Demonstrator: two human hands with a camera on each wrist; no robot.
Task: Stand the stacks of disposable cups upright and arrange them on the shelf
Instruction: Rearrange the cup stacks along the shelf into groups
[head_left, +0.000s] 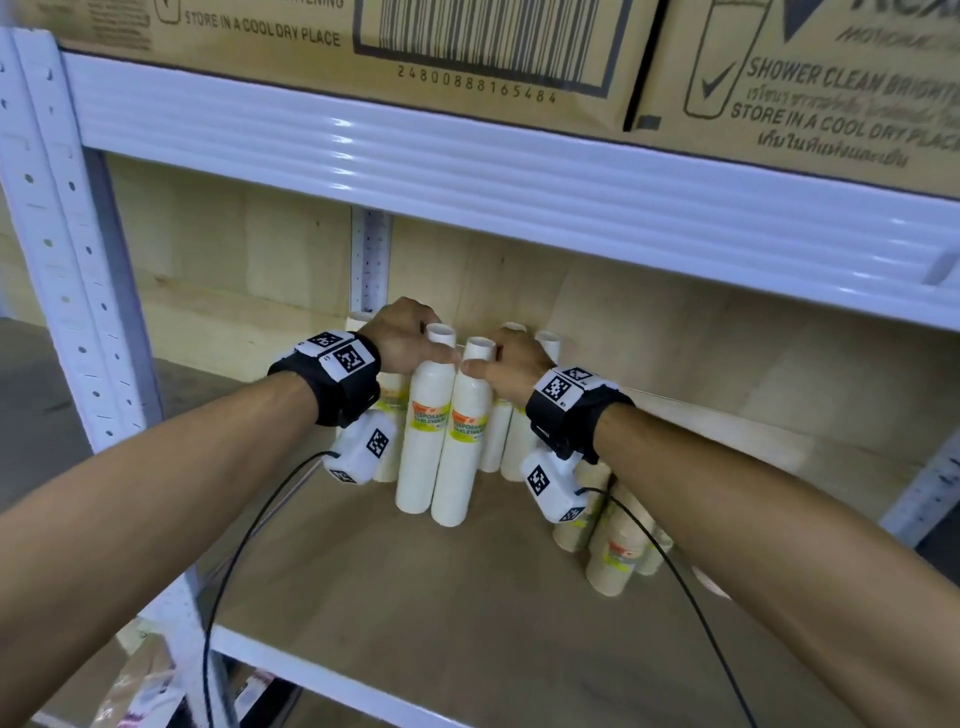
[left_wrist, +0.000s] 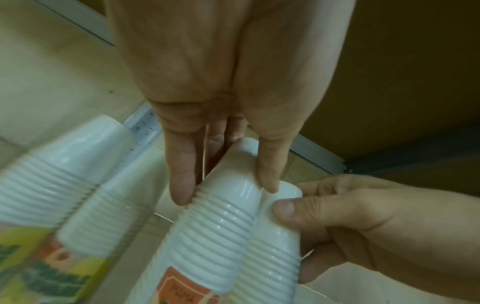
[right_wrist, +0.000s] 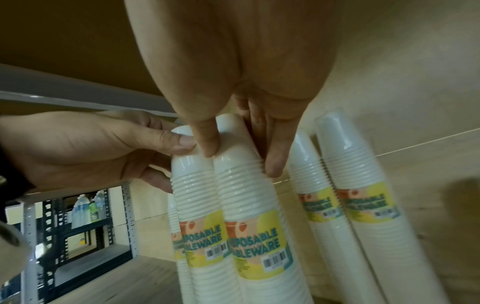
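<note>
My left hand (head_left: 402, 338) has its fingers (left_wrist: 182, 174) wrapped over the top of one stack of cups (head_left: 423, 431): thumb on the near side, the rest curled behind the closed top cup. My right hand (head_left: 511, 364) grips the stack beside it (head_left: 465, 441) the same way, thumb (right_wrist: 207, 139) in front, fingers down the far side on the ribbed rims. The two thumbs nearly meet between the stacks. The two held stacks touch along their sides and stand upright on the wooden shelf board (head_left: 389, 597), wide ends down, slightly leaning toward each other at the top.

Each stack is white cups nested in a clear sleeve with a yellow and orange label reading "DISPOSABLE TABLEWARE" plus a barcode. More upright stacks (head_left: 498, 436) stand just behind, against the back panel (head_left: 675, 338), and two more (left_wrist: 78, 195) show to my left in the left wrist view. A group of beige stacks (head_left: 608, 540) sits under my right forearm, near the front right; can't tell if all stand straight.

The white metal rack (head_left: 467, 161) frames the bay. Cardboard boxes (head_left: 363, 47) sit on the level above, printed "STORE IN A COOL DRY PLACE". Black cables (head_left: 228, 571) hang from both wrist cameras. Another rack holding water bottles (right_wrist: 83, 207) shows far left in the right wrist view.
</note>
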